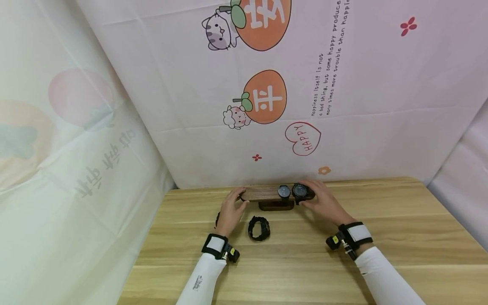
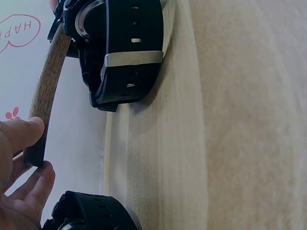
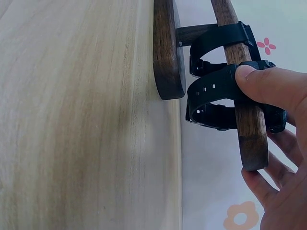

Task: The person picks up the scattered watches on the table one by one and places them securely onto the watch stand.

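Observation:
A dark wooden watch stand (image 1: pixel 261 194) stands at the back of the table, its crossbar raised over a rounded base (image 1: pixel 276 206). My left hand (image 1: pixel 231 214) holds the bar's left end, thumb on one side and fingertips at the tip, as the left wrist view shows. Two black watches loop round the bar's right part: an inner watch (image 1: pixel 284 191) and an outer watch (image 1: pixel 300 190). With my right hand (image 1: pixel 324 204) I grip the outer watch, thumb on its strap (image 3: pixel 216 87); a fingertip touches the bar's end.
Another black watch (image 1: pixel 264 229) lies on its side on the wooden table (image 1: pixel 297 271), in front of the stand. A further watch (image 2: pixel 100 211) is beside my left hand, mostly hidden in the head view. A printed white cloth (image 1: pixel 190 127) hangs behind the table.

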A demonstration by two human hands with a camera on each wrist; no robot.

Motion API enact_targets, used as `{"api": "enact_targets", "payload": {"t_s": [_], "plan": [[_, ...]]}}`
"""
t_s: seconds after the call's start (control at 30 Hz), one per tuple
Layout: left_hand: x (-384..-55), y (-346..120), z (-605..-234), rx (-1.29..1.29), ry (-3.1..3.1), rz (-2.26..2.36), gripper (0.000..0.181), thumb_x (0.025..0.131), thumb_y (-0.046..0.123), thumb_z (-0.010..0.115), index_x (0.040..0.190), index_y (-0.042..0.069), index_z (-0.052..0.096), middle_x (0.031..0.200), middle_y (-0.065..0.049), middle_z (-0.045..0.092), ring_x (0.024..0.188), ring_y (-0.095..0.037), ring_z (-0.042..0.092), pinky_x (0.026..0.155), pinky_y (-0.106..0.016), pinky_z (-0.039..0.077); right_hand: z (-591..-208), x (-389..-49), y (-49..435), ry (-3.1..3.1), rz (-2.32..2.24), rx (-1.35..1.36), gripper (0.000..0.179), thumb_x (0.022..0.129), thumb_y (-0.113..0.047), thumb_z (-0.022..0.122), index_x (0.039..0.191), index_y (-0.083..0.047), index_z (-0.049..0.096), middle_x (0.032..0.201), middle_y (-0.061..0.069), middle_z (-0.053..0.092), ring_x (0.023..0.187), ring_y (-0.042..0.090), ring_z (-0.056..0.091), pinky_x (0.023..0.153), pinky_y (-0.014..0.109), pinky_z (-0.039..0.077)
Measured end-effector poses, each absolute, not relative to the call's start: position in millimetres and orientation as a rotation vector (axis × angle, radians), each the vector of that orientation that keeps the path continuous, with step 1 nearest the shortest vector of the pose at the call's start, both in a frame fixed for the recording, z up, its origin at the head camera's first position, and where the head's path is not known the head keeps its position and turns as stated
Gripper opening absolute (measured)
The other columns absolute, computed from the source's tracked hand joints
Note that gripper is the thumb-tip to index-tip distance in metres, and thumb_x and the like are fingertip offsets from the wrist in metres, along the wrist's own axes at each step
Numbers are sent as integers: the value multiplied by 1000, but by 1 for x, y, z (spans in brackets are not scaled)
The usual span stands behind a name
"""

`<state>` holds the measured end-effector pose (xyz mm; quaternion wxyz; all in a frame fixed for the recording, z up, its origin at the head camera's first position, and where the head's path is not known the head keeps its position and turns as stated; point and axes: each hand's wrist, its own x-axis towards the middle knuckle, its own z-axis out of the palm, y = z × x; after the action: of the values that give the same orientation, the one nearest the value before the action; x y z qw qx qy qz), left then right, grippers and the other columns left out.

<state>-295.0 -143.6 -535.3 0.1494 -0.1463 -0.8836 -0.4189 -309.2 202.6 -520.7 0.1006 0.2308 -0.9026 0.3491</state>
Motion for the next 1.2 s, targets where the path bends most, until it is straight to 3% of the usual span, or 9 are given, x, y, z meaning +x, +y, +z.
{"api": "enact_targets", "payload": {"t_s": [1.2], "plan": [[-294, -143, -535, -417, -2543, -1199, 49, 102, 13, 73, 149, 6, 59, 154, -13, 59, 137, -29, 61, 112, -39, 56, -521, -311, 202, -2684, 1041, 674, 75, 92, -17, 85, 158, -11, 49, 161, 22, 48, 149, 45, 39, 121, 72, 35]]}}
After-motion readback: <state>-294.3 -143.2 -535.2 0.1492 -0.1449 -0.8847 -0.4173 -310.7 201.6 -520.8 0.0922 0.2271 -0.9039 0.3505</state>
